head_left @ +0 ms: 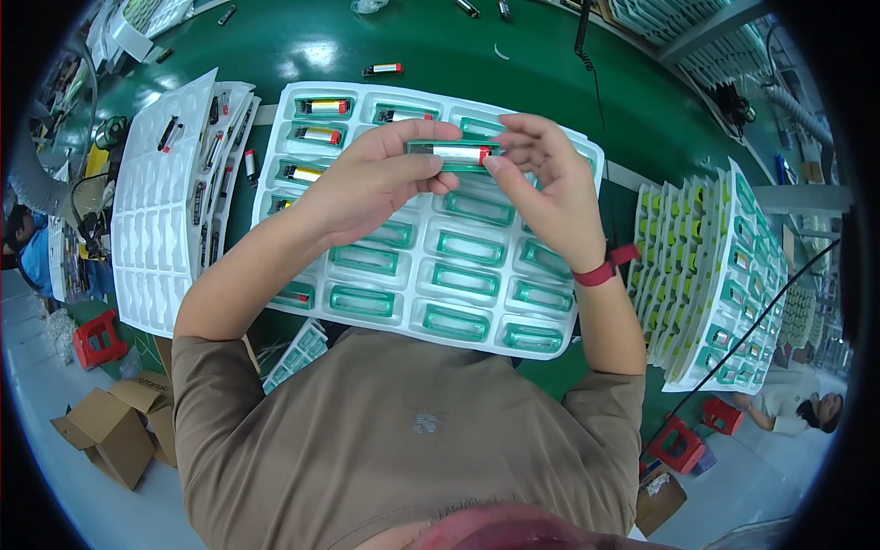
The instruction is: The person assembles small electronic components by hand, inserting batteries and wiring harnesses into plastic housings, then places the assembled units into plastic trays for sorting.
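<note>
My left hand (385,165) pinches the left end of a green see-through case (469,167) between thumb and fingers. My right hand (555,188) has its thumb and fingers on the case's right end. Inside the case lies a small battery-like cylinder (454,154), white with a red end and a dark part at the left. Both hands are over a large white moulded tray (417,220) with rows of pockets. Green cases (472,246) sit in many pockets; several at the left hold cylinders (324,107). My forearms and hands hide part of the tray.
White trays stand stacked on edge at the left (156,211) and right (724,275) on the green table (302,55). A loose cylinder (383,70) lies beyond the tray. A black cable (587,46) hangs at the back. Cardboard boxes (110,431) and red stools (676,445) are below.
</note>
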{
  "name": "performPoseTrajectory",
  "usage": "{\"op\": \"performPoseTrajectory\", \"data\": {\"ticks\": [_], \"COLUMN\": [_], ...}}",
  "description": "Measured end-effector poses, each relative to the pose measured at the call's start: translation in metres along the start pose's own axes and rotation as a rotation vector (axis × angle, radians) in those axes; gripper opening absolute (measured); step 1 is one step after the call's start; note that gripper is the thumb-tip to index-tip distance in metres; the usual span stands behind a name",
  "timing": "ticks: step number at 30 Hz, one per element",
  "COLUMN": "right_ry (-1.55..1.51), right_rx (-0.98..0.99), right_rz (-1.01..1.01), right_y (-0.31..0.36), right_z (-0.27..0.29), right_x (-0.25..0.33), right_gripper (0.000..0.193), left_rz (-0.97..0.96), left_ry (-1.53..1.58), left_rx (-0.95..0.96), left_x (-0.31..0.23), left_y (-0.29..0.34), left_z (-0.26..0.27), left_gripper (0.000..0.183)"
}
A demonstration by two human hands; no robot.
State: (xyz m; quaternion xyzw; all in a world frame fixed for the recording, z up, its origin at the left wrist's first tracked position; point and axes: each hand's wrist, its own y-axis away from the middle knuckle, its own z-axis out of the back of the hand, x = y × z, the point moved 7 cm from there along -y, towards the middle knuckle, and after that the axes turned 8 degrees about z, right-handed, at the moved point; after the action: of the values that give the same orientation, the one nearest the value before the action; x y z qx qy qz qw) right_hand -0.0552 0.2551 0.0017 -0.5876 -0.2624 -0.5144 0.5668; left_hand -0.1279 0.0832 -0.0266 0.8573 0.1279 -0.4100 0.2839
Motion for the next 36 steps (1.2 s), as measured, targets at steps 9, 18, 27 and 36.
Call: {"op": "performPoseTrajectory", "data": {"ticks": [9,18,27,36], "right_ry": [0.566,0.997,0.680,0.913], "right_rx": [0.492,0.345,0.459,0.533], "right_rz": [0.320,0.913,0.598,0.660], "right_y": [0.008,0.032,0.020,0.040], "right_z": [-0.021,-0.035,-0.039,-0.055], "right_x": [0.038,0.067,0.063,0.050], "right_gripper": [0.046,0.052,0.048,0.046], "left_rz": [-0.550,-1.059,-0.923,-0.858], "left_ry": [-1.495,-1.814,-1.816,-1.931], "left_rx": [-0.049,-0.237,-0.201,-0.065], "left_x": [-0.032,-0.036,-0.044,-0.023], "left_y": [0.024,0.052,0.062,0.051], "left_z": [-0.022,-0.044,-0.058,-0.052], "left_gripper": [0.044,0.047,0.042,0.033]}}
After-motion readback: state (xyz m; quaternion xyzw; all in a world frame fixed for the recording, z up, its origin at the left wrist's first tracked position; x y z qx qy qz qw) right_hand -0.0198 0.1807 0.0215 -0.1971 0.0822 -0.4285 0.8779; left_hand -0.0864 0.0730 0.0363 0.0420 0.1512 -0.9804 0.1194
